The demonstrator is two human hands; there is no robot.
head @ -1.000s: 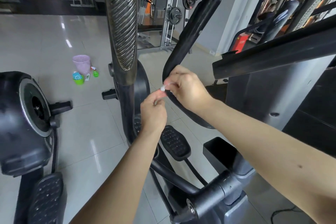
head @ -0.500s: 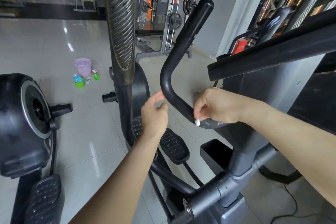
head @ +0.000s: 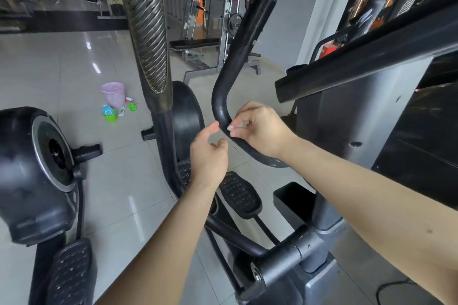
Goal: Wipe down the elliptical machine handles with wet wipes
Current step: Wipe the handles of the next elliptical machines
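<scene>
We see the black, curved tubular handle [head: 238, 52] of the elliptical machine rising at the middle of the view, with its bend low and its capped end high. The right hand [head: 262, 129] sits at that bend. Its fingers [head: 247, 116] are curled and pinch a small whitish wet wipe [head: 241, 124] against the inner side of the tube. The wipe is blurred, and we make out only a scrap of it between the fingertips.

The left hand [head: 208, 153] is just beside the handle on its left, a little lower. Its fingers [head: 218, 145] are loosely bent and grasp nothing. One fingertip reaches close to the tube, but we cannot tell whether it touches.

Nearer to us on the left, a ribbed bronze-black grip [head: 146, 32] stands upright. Below the hands lies a black studded pedal [head: 240, 195]. At the far left we see the rounded black housing [head: 29, 176] of another machine with its own pedal [head: 69, 272].

On the glossy pale tiled floor [head: 62, 77] behind stand a pink plastic basket [head: 112, 94], a green tub [head: 110, 116] and a small green spray bottle [head: 132, 106], close together. A grey weight rack [head: 223, 20] stands at the back.
</scene>
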